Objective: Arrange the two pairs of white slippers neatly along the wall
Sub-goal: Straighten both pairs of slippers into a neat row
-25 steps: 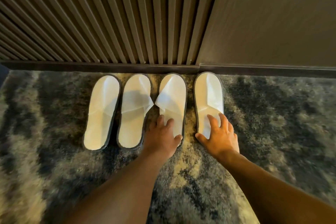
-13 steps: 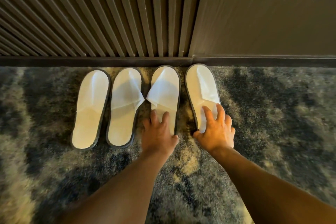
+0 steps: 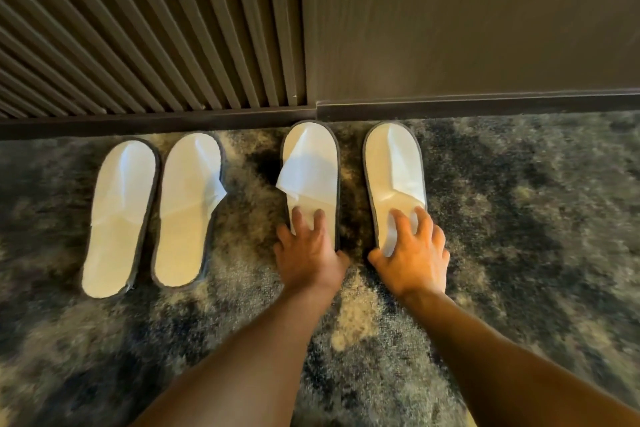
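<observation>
Four white slippers lie on the carpet with toes toward the wall. The left pair, slipper (image 3: 119, 215) and slipper (image 3: 188, 208), lies side by side, apart from my hands. My left hand (image 3: 306, 250) presses flat on the heel of the third slipper (image 3: 311, 170), fingers spread. On the heel of the fourth slipper (image 3: 393, 170) rests my right hand (image 3: 414, 253), fingers spread over it. The toes of these two slippers nearly touch the skirting. A wide gap of carpet separates the two pairs.
A dark skirting board (image 3: 450, 107) runs along the wall foot. Above it are vertical slats (image 3: 138, 28) on the left and a plain dark panel (image 3: 467, 17) on the right. Mottled dark carpet (image 3: 536, 218) stretches to the right and toward me.
Both hands slid the right two slippers rightward, away from the left pair, opening a gap between pairs and between the two slippers. The left pair stayed where it was.
</observation>
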